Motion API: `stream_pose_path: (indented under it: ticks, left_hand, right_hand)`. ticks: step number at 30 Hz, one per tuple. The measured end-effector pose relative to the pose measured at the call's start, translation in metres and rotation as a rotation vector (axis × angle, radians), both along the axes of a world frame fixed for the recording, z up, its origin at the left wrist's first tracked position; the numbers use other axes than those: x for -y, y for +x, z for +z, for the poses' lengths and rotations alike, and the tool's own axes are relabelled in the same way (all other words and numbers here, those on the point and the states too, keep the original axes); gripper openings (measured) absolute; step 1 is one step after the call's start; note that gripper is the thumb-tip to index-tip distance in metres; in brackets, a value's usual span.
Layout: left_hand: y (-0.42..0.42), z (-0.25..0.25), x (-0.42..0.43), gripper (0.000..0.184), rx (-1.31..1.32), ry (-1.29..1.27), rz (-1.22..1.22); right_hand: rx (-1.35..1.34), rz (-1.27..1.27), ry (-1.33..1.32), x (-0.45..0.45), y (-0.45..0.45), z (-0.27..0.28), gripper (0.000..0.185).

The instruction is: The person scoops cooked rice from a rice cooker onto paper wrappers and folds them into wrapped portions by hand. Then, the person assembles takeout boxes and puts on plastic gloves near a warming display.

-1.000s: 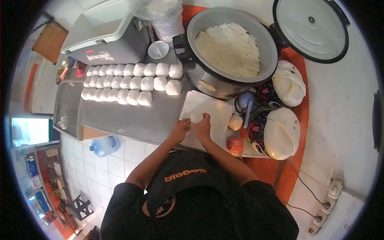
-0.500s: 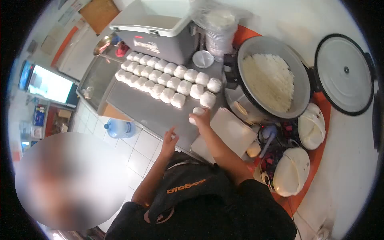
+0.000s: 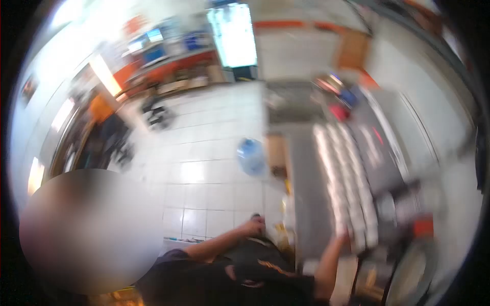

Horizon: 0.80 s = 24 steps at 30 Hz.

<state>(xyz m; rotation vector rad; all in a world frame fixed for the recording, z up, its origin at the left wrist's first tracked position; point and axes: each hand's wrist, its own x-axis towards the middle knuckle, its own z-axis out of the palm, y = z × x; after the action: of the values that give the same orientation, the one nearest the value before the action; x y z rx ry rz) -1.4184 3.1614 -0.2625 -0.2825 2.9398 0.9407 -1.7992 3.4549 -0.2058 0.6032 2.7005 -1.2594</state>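
Observation:
Three long rows of white rice balls (image 3: 352, 178) run along the grey counter (image 3: 309, 199), smeared by motion. My right hand (image 3: 341, 235) is at the near end of the leftmost row, touching or very close to the last ball there. Blur hides its fingers and whether a ball is between them. My left hand (image 3: 252, 226) is in front of my body, off the counter's left edge, with its fingers seemingly curled. A small dark shape shows at its fingertips, too blurred to name.
A grey cooler (image 3: 375, 137) stands right of the rows. The rice cooker (image 3: 411, 275) is at the lower right, partly cut off. On the tiled floor stands a blue water jug (image 3: 251, 156). A bright display fridge (image 3: 232, 38) is at the back.
The view has swung left, showing more floor and room. My right hand, earlier gripping a rice ball below the rows, is now at a row's end. My left hand has moved away from the counter.

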Motion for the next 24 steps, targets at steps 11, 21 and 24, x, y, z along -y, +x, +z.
stream_pose_path:
  ticks: [11, 21, 24]
  left_hand:
    - [0.036, 0.072, 0.256, 0.050, 0.355, 0.156, 0.561]
    - [0.161, 0.090, 0.349, 0.045, 0.235, 0.181, 1.087]
    - [0.184, 0.090, 0.332, 0.048, 0.217, 0.275, 1.171]
  right_hand:
    - [-0.537, 0.168, -0.107, 0.292, -0.049, 0.167, 0.064]
    - [-0.368, 0.479, -0.440, 0.498, 0.012, 0.157, 0.051]
    - [-0.154, 0.518, -0.517, 0.526, 0.045, 0.119, 0.048]
